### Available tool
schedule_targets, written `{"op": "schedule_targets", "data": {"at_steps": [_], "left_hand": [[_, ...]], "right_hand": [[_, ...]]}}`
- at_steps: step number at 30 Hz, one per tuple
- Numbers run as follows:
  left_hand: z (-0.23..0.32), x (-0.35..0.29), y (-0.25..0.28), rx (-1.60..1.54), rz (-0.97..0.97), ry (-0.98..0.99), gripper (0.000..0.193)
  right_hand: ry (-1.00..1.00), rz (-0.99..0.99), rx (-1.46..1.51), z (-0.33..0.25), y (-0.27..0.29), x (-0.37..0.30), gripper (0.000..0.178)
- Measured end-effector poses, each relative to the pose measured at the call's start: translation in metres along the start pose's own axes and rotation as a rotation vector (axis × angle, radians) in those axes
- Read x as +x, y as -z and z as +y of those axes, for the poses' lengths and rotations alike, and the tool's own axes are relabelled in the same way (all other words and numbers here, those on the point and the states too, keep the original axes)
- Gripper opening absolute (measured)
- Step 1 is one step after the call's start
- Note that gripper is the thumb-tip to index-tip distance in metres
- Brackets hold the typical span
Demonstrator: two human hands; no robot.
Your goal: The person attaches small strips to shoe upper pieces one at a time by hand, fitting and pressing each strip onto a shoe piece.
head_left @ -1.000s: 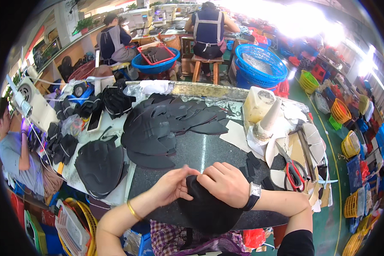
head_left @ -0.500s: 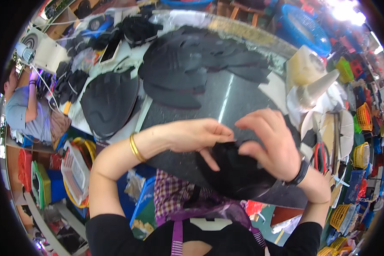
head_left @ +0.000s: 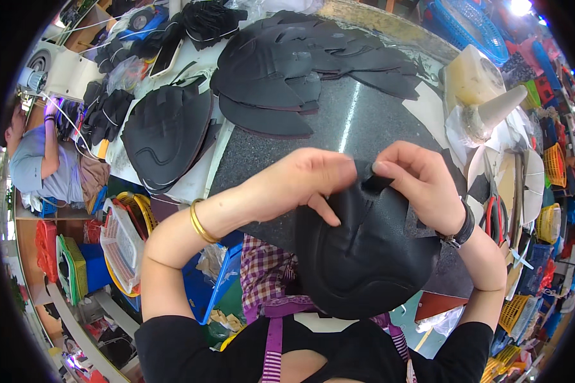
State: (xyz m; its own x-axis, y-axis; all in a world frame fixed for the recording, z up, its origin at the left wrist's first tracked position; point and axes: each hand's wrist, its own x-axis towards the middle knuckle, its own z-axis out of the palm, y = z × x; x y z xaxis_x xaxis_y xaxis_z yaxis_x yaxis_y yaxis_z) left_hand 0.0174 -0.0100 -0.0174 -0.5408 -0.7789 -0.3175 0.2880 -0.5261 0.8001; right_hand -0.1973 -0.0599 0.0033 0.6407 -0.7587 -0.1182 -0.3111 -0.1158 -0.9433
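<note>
A black leather piece (head_left: pixel 380 255), smooth with a curved stitched or pressed line, hangs at the near edge of the dark worktop in front of me. At its far edge my left hand (head_left: pixel 310 175) grips it between thumb and fingers, one finger stretched down over its face. Opposite, my right hand (head_left: pixel 425 185) pinches a small black flap at the same edge, close to the left fingertips. Similar black pieces (head_left: pixel 262 76) lie overlapping at the far side of the worktop (head_left: pixel 268 156). Another stack of black pieces (head_left: pixel 169 137) rests to the left.
On the right stand a yellowish container (head_left: pixel 473 76) and a pale cone-shaped thing (head_left: pixel 498 108). Red-handled scissors (head_left: pixel 496 220) lie by my right wrist. A co-worker (head_left: pixel 35 153) sits at the far left near a white machine (head_left: pixel 61 73). Baskets (head_left: pixel 121 239) stand below left.
Both hands have risen away from me, lifting the black leather piece into fuller view. My right hand, spread before, now pinches its far edge flap.
</note>
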Motion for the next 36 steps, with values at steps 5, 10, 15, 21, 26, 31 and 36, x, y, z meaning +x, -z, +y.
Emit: {"op": "schedule_targets", "data": {"at_steps": [5,10,15,21,26,31,36], "left_hand": [[0.005,-0.007,-0.009,0.322,-0.012,0.001,0.033],[0.009,-0.009,-0.015,0.305,0.087,0.008,0.026],[0.013,-0.007,-0.011,0.347,0.095,0.002,0.025],[0.010,-0.007,-0.010,0.326,0.058,0.016,0.021],[0.007,-0.007,-0.008,0.289,0.014,0.025,0.017],[0.010,-0.006,-0.007,0.334,0.032,0.030,0.016],[0.006,-0.009,-0.007,0.347,0.034,0.030,0.015]], "right_hand": [[-0.113,-0.068,0.211,0.001,-0.001,-0.001,0.018],[0.259,0.209,-0.115,-0.012,0.000,-0.001,0.016],[0.381,-0.013,-0.426,-0.025,0.001,-0.002,0.013],[0.115,-0.043,-0.302,-0.030,0.001,0.005,0.012],[0.043,-0.112,-0.256,-0.029,0.003,0.010,0.012],[0.118,-0.074,-0.272,-0.025,0.003,0.012,0.016],[0.108,-0.115,-0.270,-0.025,0.003,0.013,0.015]]}}
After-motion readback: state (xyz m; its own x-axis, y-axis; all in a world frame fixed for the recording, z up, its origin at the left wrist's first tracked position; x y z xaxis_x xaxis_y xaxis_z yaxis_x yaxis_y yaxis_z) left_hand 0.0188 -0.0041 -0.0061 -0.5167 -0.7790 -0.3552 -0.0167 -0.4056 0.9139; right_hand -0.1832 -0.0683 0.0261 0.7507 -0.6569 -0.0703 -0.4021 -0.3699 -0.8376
